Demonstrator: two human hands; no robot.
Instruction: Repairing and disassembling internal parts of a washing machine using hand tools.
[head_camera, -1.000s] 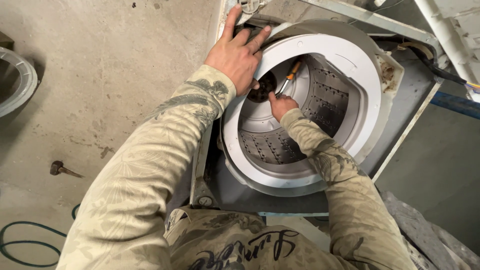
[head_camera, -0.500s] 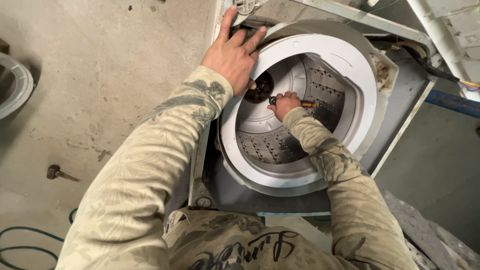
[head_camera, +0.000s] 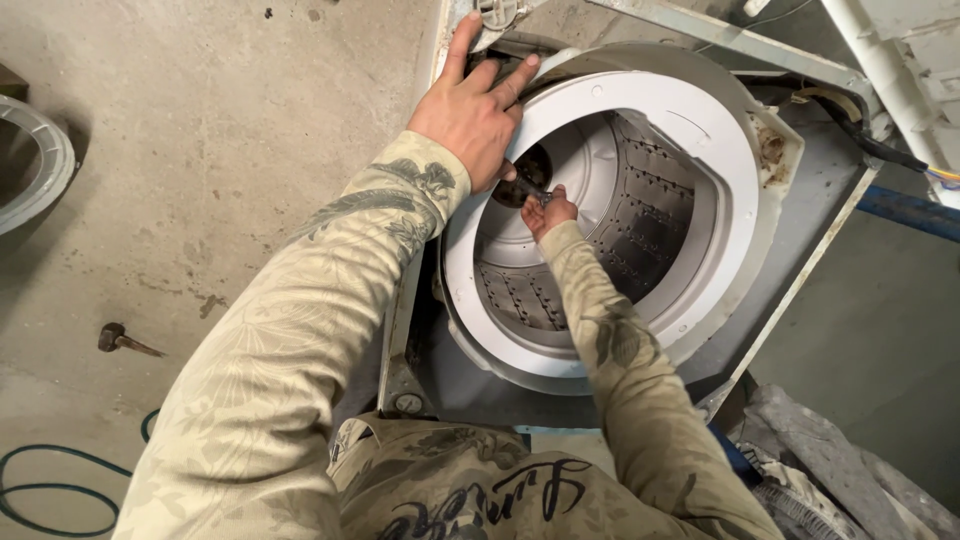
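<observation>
Deep inside tub (head_camera: 640, 230), right hand (head_camera: 547, 212) gripping tool (head_camera: 530, 190).

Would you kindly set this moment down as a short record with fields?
Setting: grey concrete floor, opened washing machine with white plastic tub ring
Left hand: spread flat on the ring's upper left edge
Right hand: deep in the perforated metal drum, closed on a small dark tool
Nearby: green hose, small hammer on the floor
</observation>
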